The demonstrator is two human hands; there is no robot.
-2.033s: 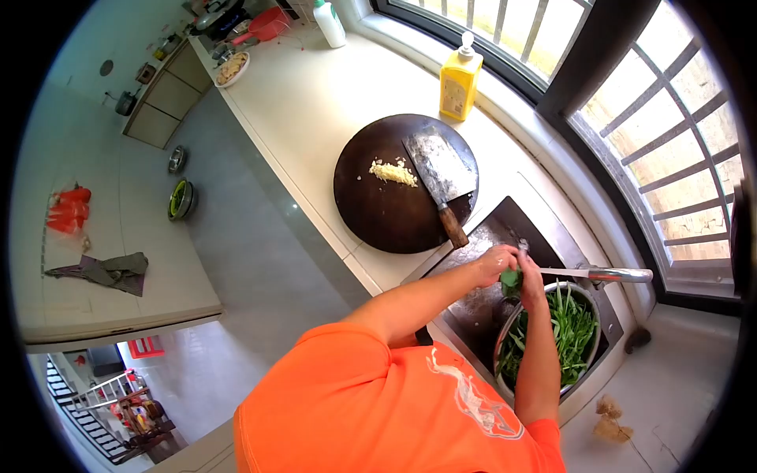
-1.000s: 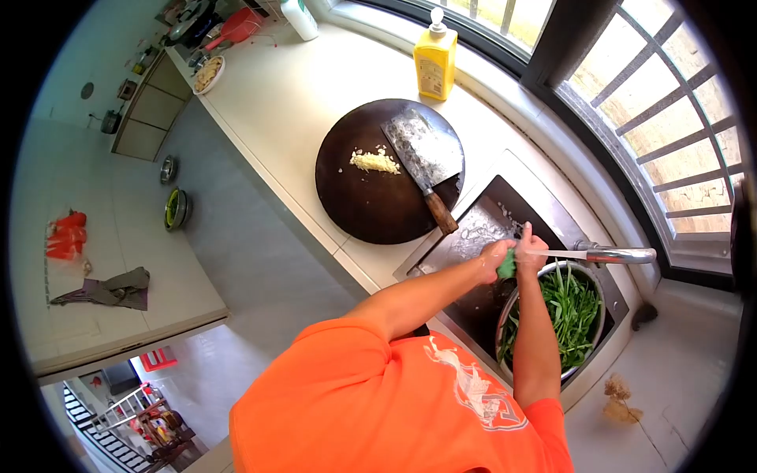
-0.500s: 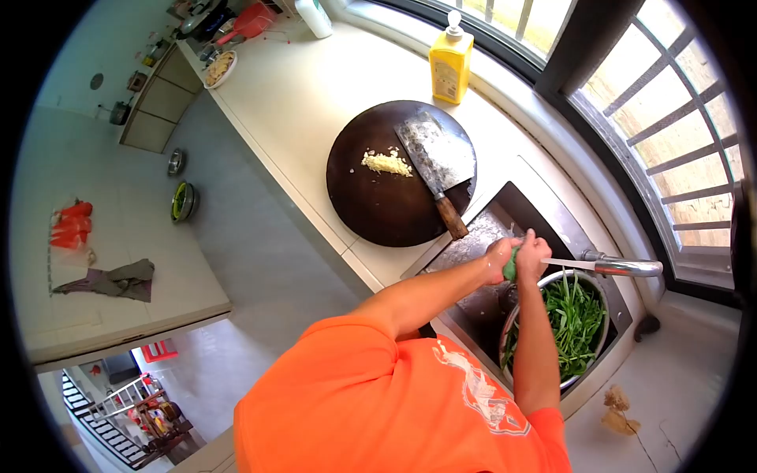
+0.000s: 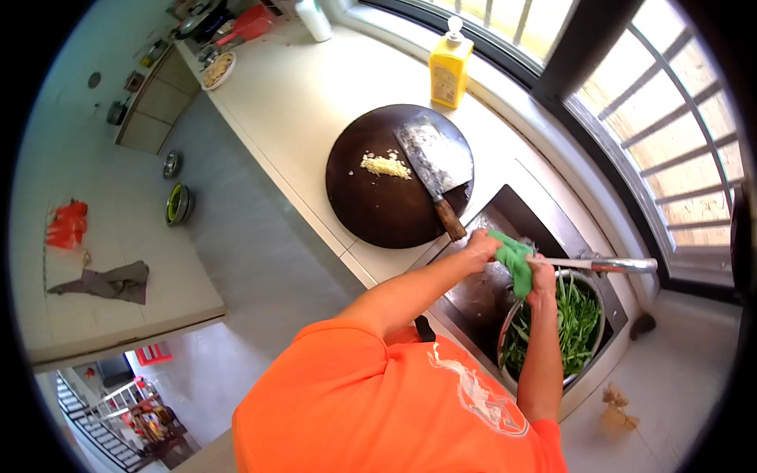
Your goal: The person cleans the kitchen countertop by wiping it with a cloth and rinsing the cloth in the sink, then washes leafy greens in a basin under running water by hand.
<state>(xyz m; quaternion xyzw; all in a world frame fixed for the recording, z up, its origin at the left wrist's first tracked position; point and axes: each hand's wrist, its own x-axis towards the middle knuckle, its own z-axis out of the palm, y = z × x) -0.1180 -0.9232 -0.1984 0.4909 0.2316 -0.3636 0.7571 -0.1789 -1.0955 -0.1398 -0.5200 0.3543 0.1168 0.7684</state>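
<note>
A green cloth point(image 4: 512, 258) is stretched between my two hands over the sink point(image 4: 473, 293). My left hand point(image 4: 479, 247) grips its left end, and my right hand point(image 4: 542, 278) holds the other end near the water stream. Water runs from the faucet point(image 4: 623, 265) toward my right hand. Just below, a metal basin point(image 4: 603, 315) stands in the sink with leafy greens point(image 4: 576, 327) inside. On the counter, a round dark chopping board point(image 4: 371, 209) carries chopped garlic point(image 4: 386, 165) and a cleaver point(image 4: 435, 158), its wooden handle pointing toward the sink.
A yellow pump bottle point(image 4: 450, 71) stands by the barred window. Farther along the counter point(image 4: 315, 87) are a white bottle point(image 4: 314, 20) and a plate of food point(image 4: 218, 71). A grey cloth point(image 4: 110, 282) and metal bowls point(image 4: 180, 205) lie to the left.
The green cloth was bunched between my hands near the faucet stream. Now my hands are farther apart, and the cloth is spread open between them.
</note>
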